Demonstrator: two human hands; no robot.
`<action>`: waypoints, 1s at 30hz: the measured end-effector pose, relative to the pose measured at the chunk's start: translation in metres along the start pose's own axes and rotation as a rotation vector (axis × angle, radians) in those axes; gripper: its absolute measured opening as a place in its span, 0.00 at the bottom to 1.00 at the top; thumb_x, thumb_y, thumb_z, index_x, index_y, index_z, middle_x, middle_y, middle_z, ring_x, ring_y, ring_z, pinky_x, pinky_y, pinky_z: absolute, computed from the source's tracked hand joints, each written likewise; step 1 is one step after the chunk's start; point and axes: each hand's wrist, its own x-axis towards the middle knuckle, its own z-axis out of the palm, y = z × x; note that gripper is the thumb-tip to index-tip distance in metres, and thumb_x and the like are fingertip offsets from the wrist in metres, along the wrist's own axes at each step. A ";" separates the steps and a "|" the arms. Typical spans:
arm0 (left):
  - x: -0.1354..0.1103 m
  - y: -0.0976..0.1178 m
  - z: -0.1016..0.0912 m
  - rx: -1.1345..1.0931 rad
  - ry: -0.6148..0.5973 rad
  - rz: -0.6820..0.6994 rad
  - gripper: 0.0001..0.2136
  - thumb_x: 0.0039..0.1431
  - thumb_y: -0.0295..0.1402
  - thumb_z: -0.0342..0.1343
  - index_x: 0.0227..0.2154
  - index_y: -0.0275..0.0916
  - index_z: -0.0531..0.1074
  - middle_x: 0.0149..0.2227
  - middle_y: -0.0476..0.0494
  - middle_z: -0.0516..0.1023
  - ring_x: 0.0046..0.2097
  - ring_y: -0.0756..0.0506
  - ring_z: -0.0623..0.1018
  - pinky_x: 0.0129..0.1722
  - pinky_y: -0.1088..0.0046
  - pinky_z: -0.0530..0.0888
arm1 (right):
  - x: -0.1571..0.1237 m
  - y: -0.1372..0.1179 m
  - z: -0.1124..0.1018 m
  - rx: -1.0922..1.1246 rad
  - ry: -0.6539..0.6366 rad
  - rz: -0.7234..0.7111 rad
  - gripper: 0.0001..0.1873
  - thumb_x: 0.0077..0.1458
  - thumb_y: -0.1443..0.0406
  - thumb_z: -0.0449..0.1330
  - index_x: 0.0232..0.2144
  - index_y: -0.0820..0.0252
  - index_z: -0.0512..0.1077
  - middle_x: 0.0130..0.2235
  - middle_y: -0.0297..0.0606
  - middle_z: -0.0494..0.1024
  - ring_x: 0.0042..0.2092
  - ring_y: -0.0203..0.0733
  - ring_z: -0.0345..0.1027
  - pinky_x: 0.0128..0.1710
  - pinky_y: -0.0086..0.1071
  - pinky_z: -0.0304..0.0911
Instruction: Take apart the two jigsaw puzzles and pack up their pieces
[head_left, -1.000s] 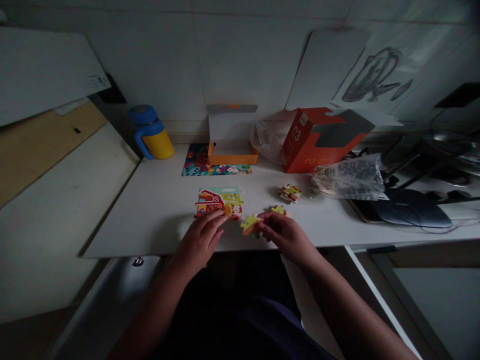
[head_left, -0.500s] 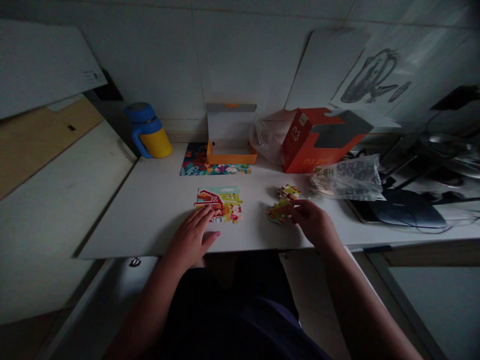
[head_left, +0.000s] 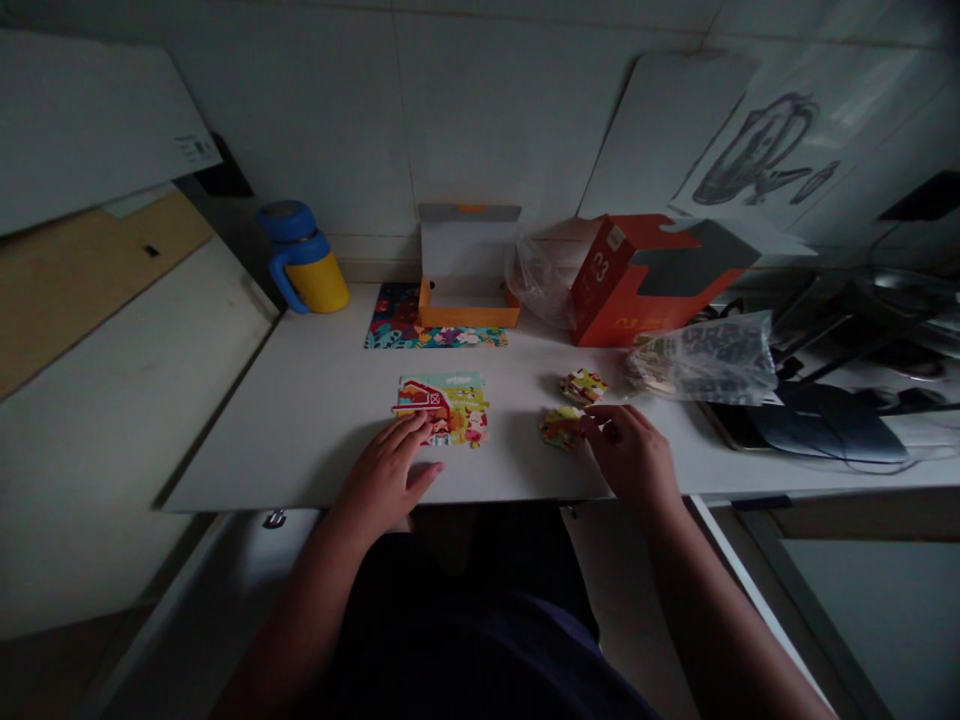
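A partly joined jigsaw puzzle (head_left: pixel 457 405) with a red barn and animals lies flat on the white tabletop. My left hand (head_left: pixel 390 470) rests with fingers stretched out over its lower left corner, the thumb apart on the table. To the right, my right hand (head_left: pixel 630 445) has thumb and fingers pinched on a puzzle piece at the right edge of a small pile of loose pieces (head_left: pixel 557 428). The fingers partly hide that piece. Just behind sits a second small stack of puzzle pieces (head_left: pixel 583 384).
Behind the puzzle an open orange box (head_left: pixel 469 315) stands on a colourful printed sheet (head_left: pixel 390 330). A blue and yellow jug (head_left: pixel 319 280) is at back left. At right are a red-orange box (head_left: pixel 622 290), a clear plastic bag (head_left: pixel 697 360) and a dark flat device (head_left: pixel 825 420).
My right hand has shifted slightly at the near pile, and the piece at its fingertips has tilted or dropped lower onto the pile. My left hand stays on the puzzle. The view has shifted slightly.
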 end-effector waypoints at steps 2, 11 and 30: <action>-0.002 0.001 0.000 -0.011 0.002 0.004 0.22 0.67 0.40 0.58 0.61 0.39 0.69 0.66 0.36 0.70 0.67 0.37 0.70 0.67 0.51 0.69 | -0.007 -0.012 0.003 0.029 0.023 -0.077 0.15 0.67 0.55 0.56 0.44 0.58 0.77 0.39 0.43 0.79 0.33 0.41 0.72 0.35 0.35 0.68; -0.021 0.015 -0.010 -0.024 -0.028 -0.013 0.16 0.66 0.39 0.60 0.54 0.41 0.73 0.62 0.38 0.74 0.62 0.37 0.74 0.64 0.50 0.72 | -0.035 -0.074 0.045 0.015 -0.338 -0.503 0.23 0.64 0.59 0.64 0.58 0.60 0.70 0.54 0.50 0.78 0.53 0.54 0.74 0.54 0.49 0.72; 0.002 0.032 -0.001 -0.079 -0.129 0.033 0.24 0.62 0.30 0.64 0.60 0.42 0.68 0.66 0.38 0.70 0.67 0.37 0.70 0.68 0.51 0.69 | -0.024 -0.093 0.044 -0.145 -0.394 -0.731 0.13 0.68 0.60 0.59 0.50 0.61 0.72 0.47 0.48 0.81 0.45 0.48 0.74 0.45 0.39 0.71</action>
